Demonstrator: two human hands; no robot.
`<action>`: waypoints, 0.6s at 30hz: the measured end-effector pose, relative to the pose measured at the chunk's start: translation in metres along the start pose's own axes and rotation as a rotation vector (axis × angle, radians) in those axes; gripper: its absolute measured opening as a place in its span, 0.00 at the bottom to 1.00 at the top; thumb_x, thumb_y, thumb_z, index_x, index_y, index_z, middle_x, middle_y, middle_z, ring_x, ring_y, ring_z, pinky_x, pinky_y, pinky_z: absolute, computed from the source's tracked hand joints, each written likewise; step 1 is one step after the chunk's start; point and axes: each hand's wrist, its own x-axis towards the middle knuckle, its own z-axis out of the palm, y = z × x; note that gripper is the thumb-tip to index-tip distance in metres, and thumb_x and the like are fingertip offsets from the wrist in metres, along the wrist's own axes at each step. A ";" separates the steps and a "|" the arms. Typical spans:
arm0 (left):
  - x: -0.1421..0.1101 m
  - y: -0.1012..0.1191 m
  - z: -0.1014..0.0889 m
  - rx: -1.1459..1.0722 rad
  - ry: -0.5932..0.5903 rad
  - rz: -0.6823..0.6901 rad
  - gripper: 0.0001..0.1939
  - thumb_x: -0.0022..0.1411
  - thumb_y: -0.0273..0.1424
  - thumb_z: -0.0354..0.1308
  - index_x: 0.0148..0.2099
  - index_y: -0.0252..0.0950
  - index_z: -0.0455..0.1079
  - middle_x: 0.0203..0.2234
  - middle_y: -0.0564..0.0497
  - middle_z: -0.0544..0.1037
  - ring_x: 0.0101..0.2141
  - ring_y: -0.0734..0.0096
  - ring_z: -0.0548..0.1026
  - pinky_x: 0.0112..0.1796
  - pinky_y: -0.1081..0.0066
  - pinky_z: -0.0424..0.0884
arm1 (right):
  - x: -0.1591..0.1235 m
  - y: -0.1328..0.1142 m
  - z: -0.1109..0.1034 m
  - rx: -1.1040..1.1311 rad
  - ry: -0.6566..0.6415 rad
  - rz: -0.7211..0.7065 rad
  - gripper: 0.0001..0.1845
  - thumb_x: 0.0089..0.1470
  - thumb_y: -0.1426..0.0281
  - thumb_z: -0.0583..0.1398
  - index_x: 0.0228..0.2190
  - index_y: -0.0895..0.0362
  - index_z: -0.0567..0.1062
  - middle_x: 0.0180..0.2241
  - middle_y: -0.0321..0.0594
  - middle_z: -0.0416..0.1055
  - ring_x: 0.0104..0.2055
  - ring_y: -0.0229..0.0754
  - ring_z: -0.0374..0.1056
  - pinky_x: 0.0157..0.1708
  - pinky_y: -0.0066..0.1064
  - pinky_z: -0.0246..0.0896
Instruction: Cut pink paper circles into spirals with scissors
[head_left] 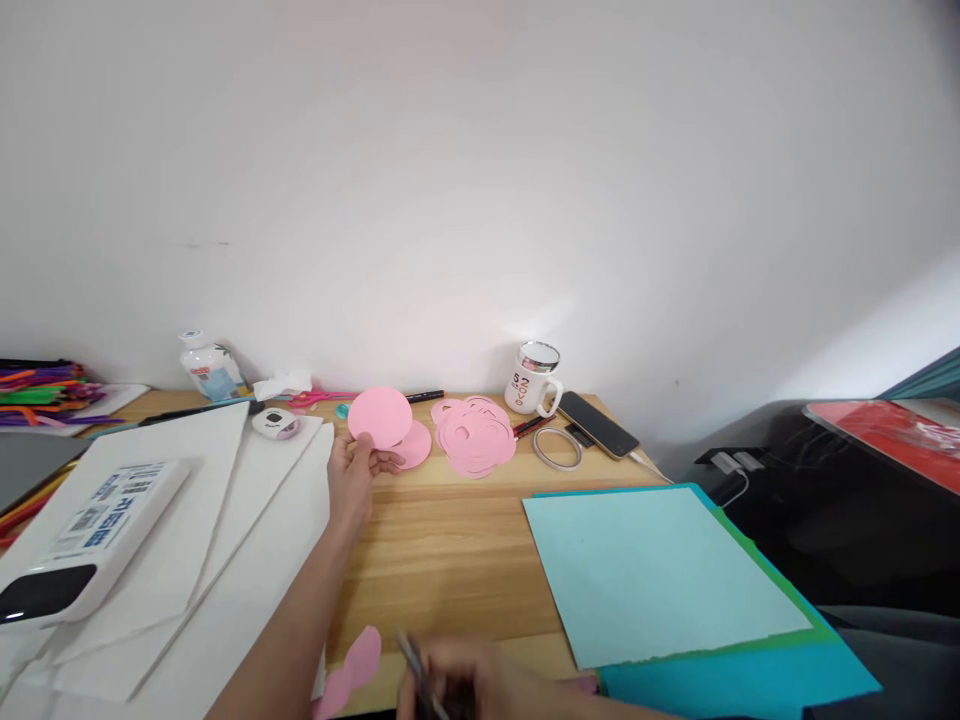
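Observation:
My left hand (pixel 356 465) pinches a pink paper circle (pixel 380 415) by its lower edge, above the wooden table. Just behind it lies a second pink paper circle (pixel 414 445); whether those fingers touch it I cannot tell. My right hand (pixel 457 680), smeared by motion at the bottom edge, is closed around what looks like scissors (pixel 414 655), their grey blades pointing up and left. Pink paper scraps (pixel 363 655) lie left of that hand. Farther back rests a loose pile of cut pink paper shapes (pixel 476 437).
White sheets (pixel 255 560) carry a white boxy device (pixel 97 540) at left. Light blue paper (pixel 660 570) lies on green and blue sheets at right. Along the wall stand a bottle (pixel 212 368) and a mug (pixel 531 380), with a phone (pixel 600 425) and a bracelet-like ring (pixel 557 432) nearby.

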 end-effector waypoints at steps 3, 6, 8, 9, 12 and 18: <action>-0.001 -0.001 0.000 0.014 0.025 -0.011 0.12 0.53 0.33 0.56 0.34 0.36 0.56 0.17 0.56 0.74 0.19 0.64 0.77 0.22 0.68 0.71 | 0.025 -0.019 -0.003 -0.028 0.205 -0.118 0.23 0.37 0.55 0.67 0.30 0.55 0.67 0.26 0.36 0.69 0.30 0.37 0.65 0.30 0.28 0.61; 0.000 0.000 -0.001 0.014 0.096 -0.004 0.10 0.53 0.32 0.55 0.35 0.36 0.55 0.14 0.57 0.73 0.19 0.64 0.77 0.22 0.68 0.71 | 0.036 -0.018 0.006 -0.030 0.278 -0.113 0.24 0.39 0.55 0.66 0.33 0.54 0.65 0.32 0.38 0.70 0.34 0.37 0.65 0.34 0.29 0.61; 0.000 0.006 -0.001 0.019 0.137 -0.005 0.09 0.54 0.30 0.54 0.35 0.36 0.55 0.14 0.57 0.73 0.20 0.63 0.77 0.22 0.68 0.72 | 0.032 -0.010 0.016 0.041 0.167 -0.021 0.23 0.39 0.55 0.66 0.31 0.54 0.64 0.27 0.35 0.69 0.29 0.36 0.66 0.32 0.28 0.61; 0.000 0.010 0.000 0.024 0.151 -0.008 0.09 0.54 0.29 0.54 0.35 0.35 0.55 0.14 0.56 0.73 0.20 0.63 0.77 0.22 0.68 0.72 | 0.028 -0.008 0.018 0.069 0.083 0.059 0.22 0.40 0.55 0.66 0.30 0.55 0.65 0.24 0.34 0.68 0.27 0.36 0.66 0.30 0.28 0.62; -0.004 0.025 0.008 0.042 0.138 -0.006 0.09 0.54 0.29 0.55 0.35 0.35 0.56 0.14 0.55 0.74 0.19 0.64 0.77 0.21 0.69 0.72 | 0.022 -0.014 0.007 0.119 0.022 0.106 0.24 0.35 0.55 0.68 0.28 0.55 0.65 0.20 0.32 0.67 0.23 0.37 0.67 0.26 0.29 0.62; -0.021 0.032 0.032 0.008 -0.143 -0.104 0.12 0.51 0.33 0.59 0.35 0.34 0.60 0.17 0.53 0.76 0.25 0.60 0.78 0.26 0.65 0.73 | 0.043 -0.060 -0.072 -0.224 0.780 -0.359 0.21 0.41 0.59 0.66 0.33 0.55 0.65 0.25 0.33 0.68 0.27 0.38 0.66 0.29 0.30 0.60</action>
